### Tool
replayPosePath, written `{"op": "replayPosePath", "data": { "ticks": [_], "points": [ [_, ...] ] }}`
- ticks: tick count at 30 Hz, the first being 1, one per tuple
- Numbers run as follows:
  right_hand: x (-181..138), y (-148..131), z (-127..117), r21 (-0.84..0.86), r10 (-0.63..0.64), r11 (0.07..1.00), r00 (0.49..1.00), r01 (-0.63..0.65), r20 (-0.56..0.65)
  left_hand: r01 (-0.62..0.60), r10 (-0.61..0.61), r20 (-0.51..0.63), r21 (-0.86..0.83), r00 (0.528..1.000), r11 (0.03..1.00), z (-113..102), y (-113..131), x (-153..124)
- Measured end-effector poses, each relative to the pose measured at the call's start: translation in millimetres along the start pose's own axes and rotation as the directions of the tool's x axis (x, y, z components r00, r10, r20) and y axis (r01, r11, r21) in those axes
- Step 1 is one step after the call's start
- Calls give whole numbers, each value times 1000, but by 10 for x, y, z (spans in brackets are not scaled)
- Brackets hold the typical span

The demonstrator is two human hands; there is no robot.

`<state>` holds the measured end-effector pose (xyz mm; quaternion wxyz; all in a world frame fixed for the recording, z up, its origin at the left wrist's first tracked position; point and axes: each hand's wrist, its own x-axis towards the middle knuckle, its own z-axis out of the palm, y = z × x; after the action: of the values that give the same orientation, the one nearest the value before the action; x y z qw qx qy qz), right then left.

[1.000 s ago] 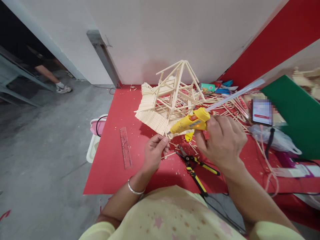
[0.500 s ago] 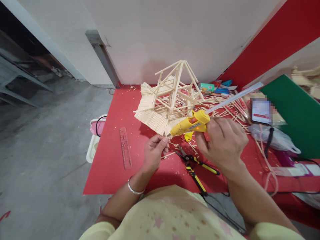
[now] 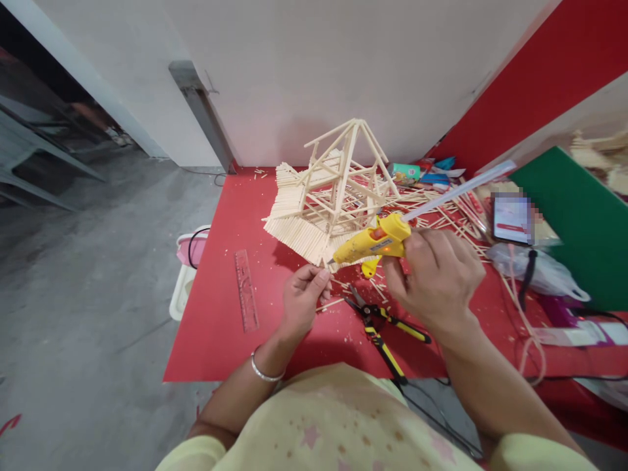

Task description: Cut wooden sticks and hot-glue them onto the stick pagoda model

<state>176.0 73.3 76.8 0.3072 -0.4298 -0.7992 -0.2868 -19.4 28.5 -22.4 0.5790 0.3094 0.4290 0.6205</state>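
My right hand (image 3: 439,278) grips a yellow glue gun (image 3: 373,242), with a long clear glue stick (image 3: 461,190) jutting from its back. Its nozzle points down-left, close by the fingertips of my left hand (image 3: 305,294). Those fingers are pinched on what looks like a short wooden stick (image 3: 322,263); most of it is hidden. Just beyond them stands a model of thin wooden sticks (image 3: 299,232), with slatted, roof-like panels and an open peaked frame above. Below the glue gun, cutters with black and yellow handles (image 3: 385,350) lie with their blades apart.
A clear ruler (image 3: 246,291) lies on the red table (image 3: 206,327) at left. Loose sticks (image 3: 451,216) cover the back right. Further right are a phone (image 3: 513,217), a plastic bag (image 3: 544,271) and a green board (image 3: 579,229). A wall (image 3: 318,72) rises behind.
The glue gun has shifted very slightly to the left and up in my right hand. My left hand stays in place, and the model has not visibly moved.
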Motion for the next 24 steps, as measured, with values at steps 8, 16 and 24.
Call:
{"op": "replayPosePath", "data": {
  "ticks": [8,16,24],
  "points": [
    [-23,-21,57,-67,52,996,999,-52,7,-5,5,10,12,1000,1000,5,24,2],
    [-7,-46,75,-87,87,993,996,-84,33,-4,4,4,12,1000,1000,8,19,10],
    [3,-52,76,-101,44,994,999,-41,25,8,-8,11,8,1000,1000,16,25,4]
  ]
}}
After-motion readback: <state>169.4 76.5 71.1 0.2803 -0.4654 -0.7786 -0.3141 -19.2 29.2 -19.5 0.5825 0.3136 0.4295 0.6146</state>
